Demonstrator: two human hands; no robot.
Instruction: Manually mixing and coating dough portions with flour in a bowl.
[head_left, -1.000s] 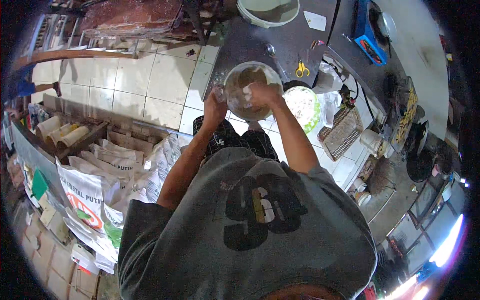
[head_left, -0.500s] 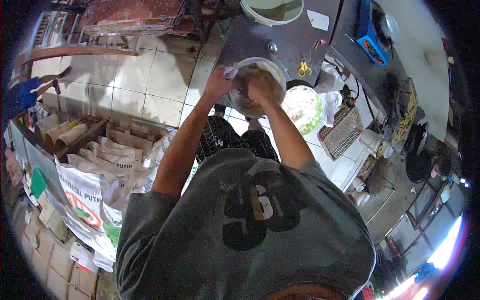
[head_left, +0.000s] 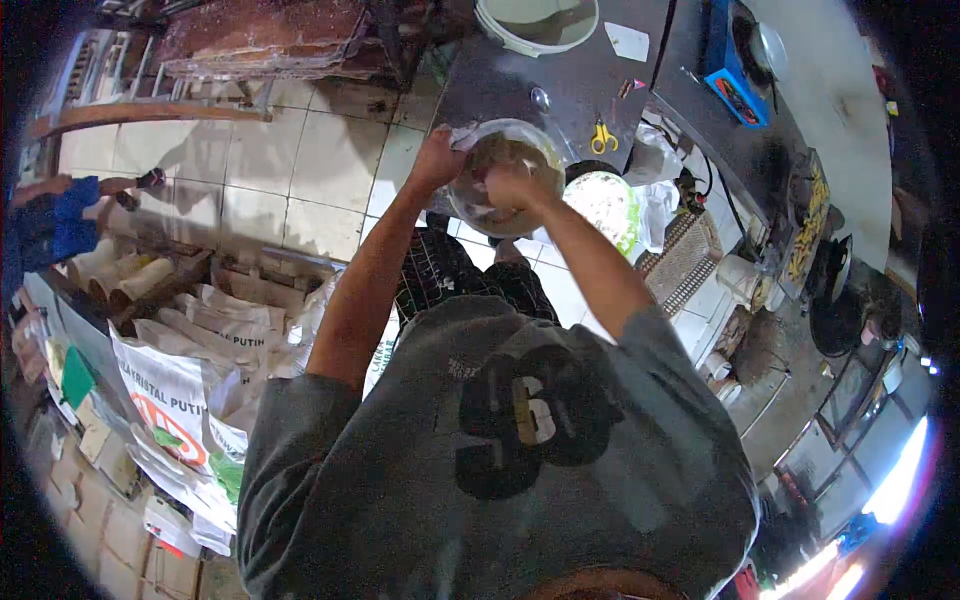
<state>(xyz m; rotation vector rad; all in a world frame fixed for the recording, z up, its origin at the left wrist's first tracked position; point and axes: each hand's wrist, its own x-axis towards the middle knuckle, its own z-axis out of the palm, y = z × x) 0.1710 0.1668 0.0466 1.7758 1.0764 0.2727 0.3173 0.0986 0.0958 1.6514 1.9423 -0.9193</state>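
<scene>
A see-through round tub [head_left: 515, 127] sits near the dark table's front edge, with a brownish mass inside. At its left rim my left hand [head_left: 437, 160] is closed, gripping the edge together with a crumpled whitish piece [head_left: 464, 138], perhaps cloth or plastic. Inside the tub is my right hand [head_left: 515, 188], reaching in from the right; its fingers are hidden and blurred. To the right of the tub stands a brightly lit, white, round container [head_left: 602, 205] with a green edge. Yellow-handled scissors [head_left: 604, 138] lie on the table beyond it.
A pale bucket [head_left: 540, 40] stands at the table's far end beside a white card [head_left: 627, 42]. Farther right are a blue stove [head_left: 735, 95] and a perforated crate [head_left: 682, 255]. White sacks [head_left: 170, 390] fill the left side. Another person [head_left: 75, 215] is at the far left.
My right hand has shifted left inside the tub. My left hand keeps its grip on the rim. The person at the far left has moved farther into view.
</scene>
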